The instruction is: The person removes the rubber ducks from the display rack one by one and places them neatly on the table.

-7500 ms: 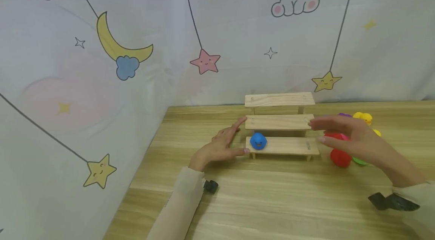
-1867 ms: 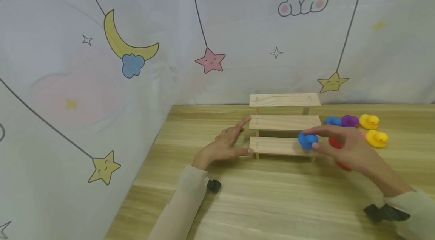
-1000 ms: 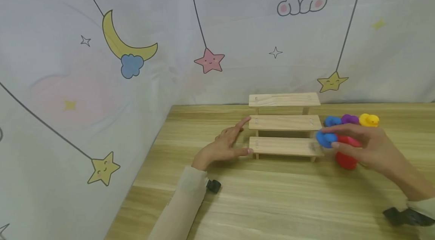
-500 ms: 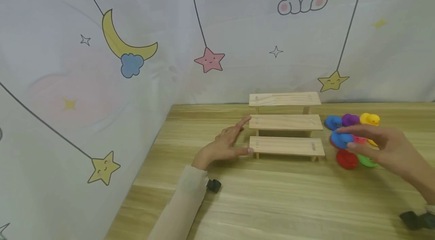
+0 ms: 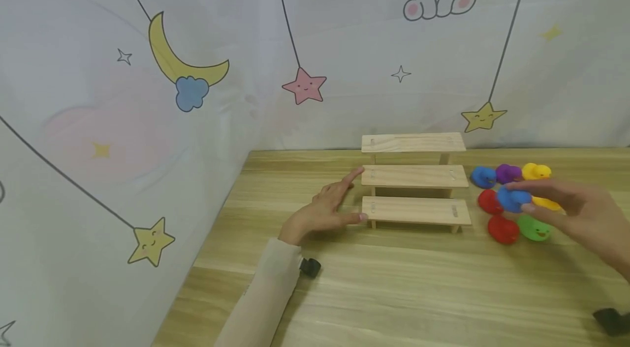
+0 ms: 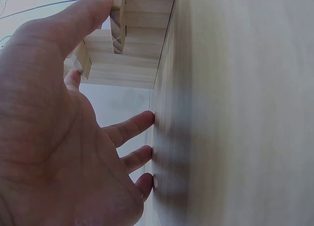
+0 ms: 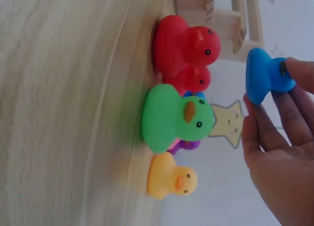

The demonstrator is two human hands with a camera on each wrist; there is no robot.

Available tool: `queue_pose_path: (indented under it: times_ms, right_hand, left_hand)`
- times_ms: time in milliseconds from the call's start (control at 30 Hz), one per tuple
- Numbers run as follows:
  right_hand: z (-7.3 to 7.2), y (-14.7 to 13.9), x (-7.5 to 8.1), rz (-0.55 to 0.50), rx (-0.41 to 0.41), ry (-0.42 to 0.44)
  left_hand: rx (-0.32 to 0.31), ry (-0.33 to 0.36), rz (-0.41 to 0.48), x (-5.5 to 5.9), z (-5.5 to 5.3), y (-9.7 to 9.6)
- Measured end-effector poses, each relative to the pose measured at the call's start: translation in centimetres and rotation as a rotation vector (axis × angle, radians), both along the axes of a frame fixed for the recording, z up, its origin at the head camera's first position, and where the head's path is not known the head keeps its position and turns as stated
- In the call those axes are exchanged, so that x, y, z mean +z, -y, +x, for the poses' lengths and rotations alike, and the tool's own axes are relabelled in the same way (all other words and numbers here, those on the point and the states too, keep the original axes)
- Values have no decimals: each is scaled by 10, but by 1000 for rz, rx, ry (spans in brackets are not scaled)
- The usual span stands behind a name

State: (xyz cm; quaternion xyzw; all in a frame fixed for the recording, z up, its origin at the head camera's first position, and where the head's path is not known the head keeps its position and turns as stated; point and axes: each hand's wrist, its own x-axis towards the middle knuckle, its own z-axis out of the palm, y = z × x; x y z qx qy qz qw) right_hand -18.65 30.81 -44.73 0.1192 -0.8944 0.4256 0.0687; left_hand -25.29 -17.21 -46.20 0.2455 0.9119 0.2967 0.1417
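Note:
A blue rubber duck (image 5: 513, 199) is pinched by its head between the thumb and fingers of my right hand (image 5: 588, 210), held up over the other ducks. The right wrist view shows that blue duck (image 7: 265, 75) raised off the table, level with the red ducks' heads or higher. My left hand (image 5: 320, 210) rests at the left end of a three-step wooden shelf (image 5: 415, 210), thumb at the bottom step and index finger at the middle one. In the left wrist view, the other fingertips (image 6: 142, 119) of that hand touch the tabletop.
Right of the shelf sit two red ducks (image 5: 503, 229), a green duck (image 5: 535, 228), another blue duck (image 5: 484, 177), a purple duck (image 5: 508, 173) and yellow ducks (image 5: 536, 171). A pink one is mostly hidden. A patterned curtain (image 5: 344, 35) hangs behind the table (image 5: 394, 292).
Earlier a blue duck sat on the bottom step's left end; the step is now bare. My right hand has carried the blue duck rightward from the shelf to above the group. The left hand stays put.

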Motion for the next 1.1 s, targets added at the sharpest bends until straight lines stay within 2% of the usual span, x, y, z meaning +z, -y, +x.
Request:
queue_pose_path:
  times_ms: [333, 633, 767, 933, 1000, 1100]
  right_hand:
    - [1, -19, -6, -27, -9, 62]
    - [-2, -28, -16, -105, -58, 1]
    - [-4, -33, -20, -143, -13, -54]
    - [-11, -49, -26, -293, 131, -126]
    - [-12, -56, -29, -297, 135, -118]
    - [-12, -65, -34, -241, 93, -93]
  left_hand:
    - [-8, 7, 11, 1, 1, -1]
    - [4, 7, -2, 1, 1, 0]
    - [6, 12, 0, 1, 1, 0]
    - [4, 17, 5, 0, 0, 0]
    - [3, 16, 6, 0, 0, 0]
    - [4, 14, 5, 1, 0, 0]
